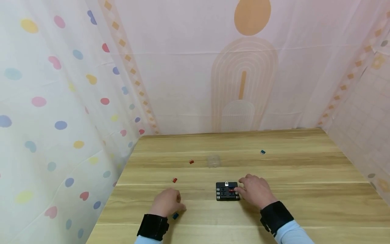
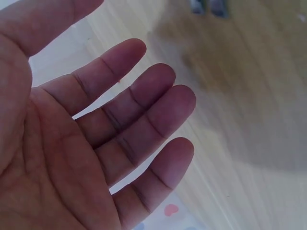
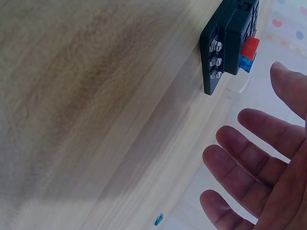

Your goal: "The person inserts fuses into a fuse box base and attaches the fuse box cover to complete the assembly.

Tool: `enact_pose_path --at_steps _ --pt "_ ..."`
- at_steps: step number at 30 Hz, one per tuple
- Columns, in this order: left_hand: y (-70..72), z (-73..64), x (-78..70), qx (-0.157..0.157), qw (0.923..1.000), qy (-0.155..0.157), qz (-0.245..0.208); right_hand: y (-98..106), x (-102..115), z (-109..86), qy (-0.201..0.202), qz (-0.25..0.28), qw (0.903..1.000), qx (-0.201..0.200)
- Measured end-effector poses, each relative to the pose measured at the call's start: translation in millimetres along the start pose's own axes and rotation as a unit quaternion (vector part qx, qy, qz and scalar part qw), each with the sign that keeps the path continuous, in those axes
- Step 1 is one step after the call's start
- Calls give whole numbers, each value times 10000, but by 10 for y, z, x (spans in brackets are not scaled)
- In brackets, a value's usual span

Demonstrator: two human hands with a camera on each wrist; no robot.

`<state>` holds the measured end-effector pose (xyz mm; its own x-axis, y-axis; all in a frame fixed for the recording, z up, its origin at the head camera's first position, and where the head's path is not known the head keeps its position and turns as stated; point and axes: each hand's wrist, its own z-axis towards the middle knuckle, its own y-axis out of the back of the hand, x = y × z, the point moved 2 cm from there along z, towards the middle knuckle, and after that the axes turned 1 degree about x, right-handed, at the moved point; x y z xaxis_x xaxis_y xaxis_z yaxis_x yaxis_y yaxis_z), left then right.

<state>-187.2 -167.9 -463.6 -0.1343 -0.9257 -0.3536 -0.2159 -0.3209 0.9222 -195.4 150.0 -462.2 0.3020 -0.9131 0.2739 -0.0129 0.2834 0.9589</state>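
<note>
A black fuse block [image 1: 227,196] with screw terminals lies on the wooden table. My right hand [image 1: 255,190] is beside its right edge, fingers loosely bent and thumb apart from them. In the right wrist view a red blade fuse [image 3: 250,48] and a blue blade fuse [image 3: 246,64] sit in the block; nothing is between thumb and fingers there. My left hand [image 1: 167,202] hovers over the table at the left, palm and relaxed fingers showing bare in the left wrist view. Close by its thumb lies a loose blue blade fuse [image 1: 175,215], whose metal prongs [image 2: 196,6] show at the frame's top.
Two loose red fuses, one nearer [image 1: 174,180] and one farther [image 1: 191,161], lie left of the block. A clear plastic cover [image 1: 214,161] rests behind it. Another blue fuse [image 1: 263,152] lies at the back right. Patterned curtains [image 1: 182,84] hang around the table [image 1: 304,189].
</note>
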Motion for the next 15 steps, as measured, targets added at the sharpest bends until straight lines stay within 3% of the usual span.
enact_pose_path --at_steps 6,15 --pt "-24 -38 5 166 9998 23 -64 8 10 -7 1 -20 10000 -28" --pt "-57 -18 40 197 9996 -40 187 -9 9 -9 5 -45 10000 -46"
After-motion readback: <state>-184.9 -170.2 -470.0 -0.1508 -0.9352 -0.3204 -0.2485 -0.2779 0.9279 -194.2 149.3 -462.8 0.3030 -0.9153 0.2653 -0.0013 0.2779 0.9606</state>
